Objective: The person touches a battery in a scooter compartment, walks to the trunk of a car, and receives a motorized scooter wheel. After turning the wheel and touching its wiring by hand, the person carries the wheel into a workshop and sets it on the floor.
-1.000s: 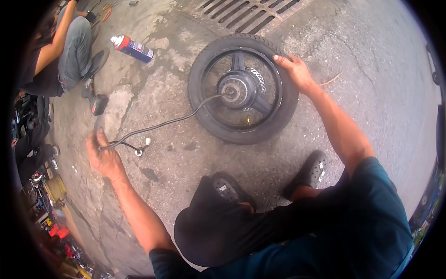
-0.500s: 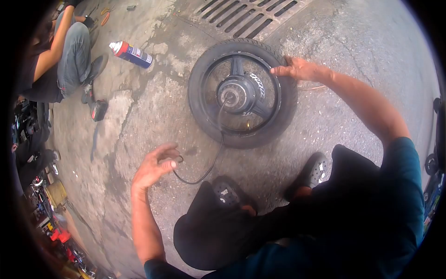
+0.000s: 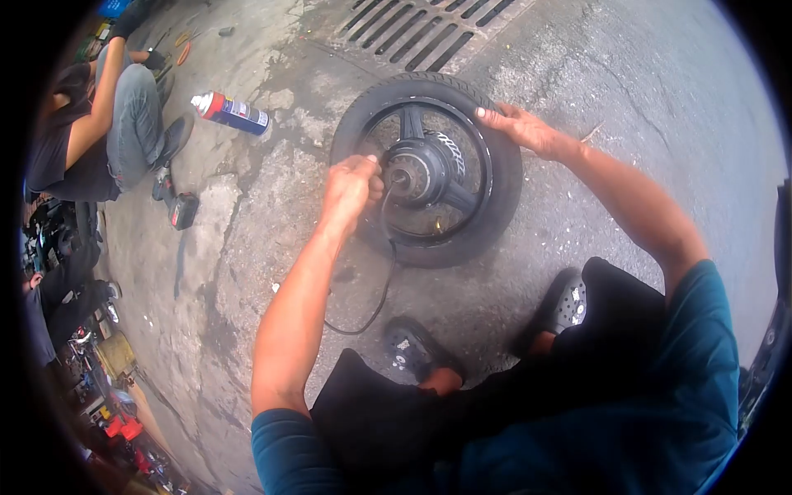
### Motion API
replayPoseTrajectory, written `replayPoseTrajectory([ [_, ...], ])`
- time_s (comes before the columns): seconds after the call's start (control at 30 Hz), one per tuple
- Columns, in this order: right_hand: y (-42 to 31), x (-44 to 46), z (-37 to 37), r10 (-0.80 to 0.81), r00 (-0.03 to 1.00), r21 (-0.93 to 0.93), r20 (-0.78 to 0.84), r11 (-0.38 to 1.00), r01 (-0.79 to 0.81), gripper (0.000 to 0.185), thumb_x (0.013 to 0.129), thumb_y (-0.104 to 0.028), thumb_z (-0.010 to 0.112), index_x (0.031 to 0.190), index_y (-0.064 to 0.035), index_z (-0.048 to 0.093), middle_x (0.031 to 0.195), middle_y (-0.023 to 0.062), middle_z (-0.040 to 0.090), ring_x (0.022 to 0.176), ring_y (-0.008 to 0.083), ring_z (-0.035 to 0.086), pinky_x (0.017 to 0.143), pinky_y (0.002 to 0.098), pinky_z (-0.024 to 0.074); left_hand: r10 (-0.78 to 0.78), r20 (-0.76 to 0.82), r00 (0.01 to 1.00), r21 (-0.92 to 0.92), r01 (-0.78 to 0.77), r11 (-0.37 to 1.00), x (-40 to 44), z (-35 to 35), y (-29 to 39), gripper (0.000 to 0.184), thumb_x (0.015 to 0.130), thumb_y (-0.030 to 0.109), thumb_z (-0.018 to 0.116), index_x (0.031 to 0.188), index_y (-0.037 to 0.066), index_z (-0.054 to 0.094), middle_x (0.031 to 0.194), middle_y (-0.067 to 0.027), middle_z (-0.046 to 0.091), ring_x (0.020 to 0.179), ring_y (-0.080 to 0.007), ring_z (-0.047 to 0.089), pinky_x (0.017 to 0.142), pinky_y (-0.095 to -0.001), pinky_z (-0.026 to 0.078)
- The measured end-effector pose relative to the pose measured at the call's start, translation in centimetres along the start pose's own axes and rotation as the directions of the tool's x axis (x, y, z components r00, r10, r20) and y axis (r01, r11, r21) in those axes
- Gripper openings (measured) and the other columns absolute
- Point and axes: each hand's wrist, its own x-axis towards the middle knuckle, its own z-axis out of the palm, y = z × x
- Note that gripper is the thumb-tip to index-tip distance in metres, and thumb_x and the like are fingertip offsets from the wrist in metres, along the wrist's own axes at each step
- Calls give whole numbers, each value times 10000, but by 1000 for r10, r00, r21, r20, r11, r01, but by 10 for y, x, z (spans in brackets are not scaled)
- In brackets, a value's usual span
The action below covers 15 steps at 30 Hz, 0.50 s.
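Observation:
A motor wheel (image 3: 488, 235) with a black tyre and dark spokes is in front of my feet, its hub (image 3: 421, 172) facing me. From the hub's centre a black cable (image 3: 384, 295) runs over the tyre and curves across the ground. My right hand (image 3: 524, 132) grips the tyre at its upper right, thumb on the rim side. Beside the left of the hub is my left hand (image 3: 351, 188), its fingers curled closed. Whatever those fingers hold, if anything, is hidden.
A spray can (image 3: 235, 113) lies left of the wheel. Beyond it a person in jeans (image 3: 136, 103) sits near a black-and-red tool (image 3: 181, 211). A drain grate (image 3: 412, 37) is set in the ground above the wheel. Clutter, including red items (image 3: 125, 427), lines the lower left.
My left hand has moved up and right, from the cable's loose end to the hub, and its fingers have closed. My right hand stays on the tyre.

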Motion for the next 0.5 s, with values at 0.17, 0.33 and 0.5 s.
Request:
replayPoseTrajectory([
  [0.17, 40, 31, -22, -14, 999, 159, 34, 987, 9, 925, 851, -760, 383, 1335, 24, 473, 1255, 257, 552, 1120, 382, 578, 922, 463, 494, 15, -55, 998, -54, -18, 998, 0, 7, -13, 279, 932, 272, 565, 970, 1, 621, 757, -63, 610, 658, -153, 574, 583, -297, 458],
  [0.33, 63, 36, -37, 71, 990, -66, -122, 995, -79, 829, 880, -707, 406, 1242, 24, 552, 1104, 229, 635, 1010, 339, 632, 812, 444, 518, 67, -46, 997, 61, -64, 996, -8, 14, 2, 337, 886, 283, 635, 1048, -13, 626, 810, -71, 636, 701, -134, 578, 625, -285, 459],
  [0.5, 83, 31, -45, -176, 982, -659, -70, 747, 87, 629, 897, -584, 501, 1169, -27, 604, 1066, 199, 659, 1025, 350, 623, 865, 451, 487, 181, 20, 983, 191, -182, 965, -4, 15, 1, 399, 849, 260, 680, 1114, -33, 619, 926, -124, 671, 817, -167, 620, 727, -295, 480],
])
